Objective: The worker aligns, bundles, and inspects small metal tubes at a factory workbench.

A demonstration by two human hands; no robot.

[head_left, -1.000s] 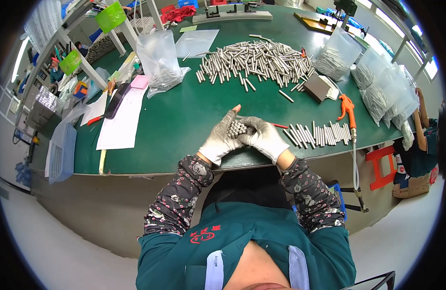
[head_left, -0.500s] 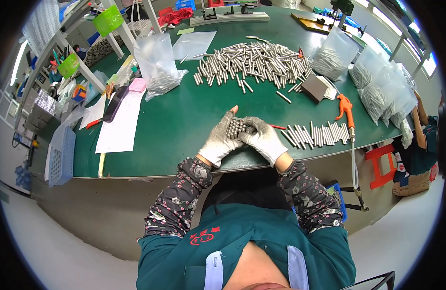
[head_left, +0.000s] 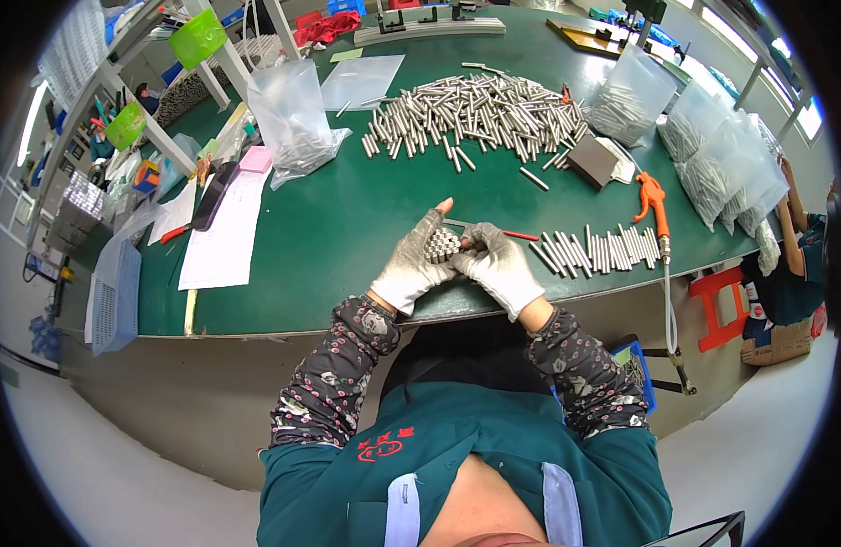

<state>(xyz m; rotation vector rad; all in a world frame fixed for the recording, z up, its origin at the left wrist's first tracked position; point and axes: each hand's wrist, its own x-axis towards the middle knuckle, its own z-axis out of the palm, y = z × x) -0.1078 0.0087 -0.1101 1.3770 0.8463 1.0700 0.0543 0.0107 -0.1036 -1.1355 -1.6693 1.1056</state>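
In front of my body, at the table's near edge, both hands meet around a bundle of short metal pins (head_left: 442,244). Its packed round ends face up. My left hand (head_left: 408,270), in a worn whitish glove with a bare thumb tip, wraps the bundle from the left. From the right, my right hand (head_left: 501,269), gloved too, has its curled fingers against the bundle's side; some fingertips are hidden. Just behind the right hand is a thin tool with a red handle (head_left: 521,236); whether it is touched I cannot tell. A row of loose pins (head_left: 612,251) lies right of that hand.
A large heap of metal pins (head_left: 475,114) covers the table's middle back. Bags of pins (head_left: 721,173) and an orange air gun (head_left: 652,205) with a hose are at right. Papers (head_left: 222,237), a plastic bag (head_left: 291,118) and a blue basket (head_left: 118,296) are left. Another person's arm (head_left: 785,219) shows far right.
My right hand's fingers have shifted slightly on the bundle, and more of the red-handled tool behind it shows. My left hand stays around the pins.
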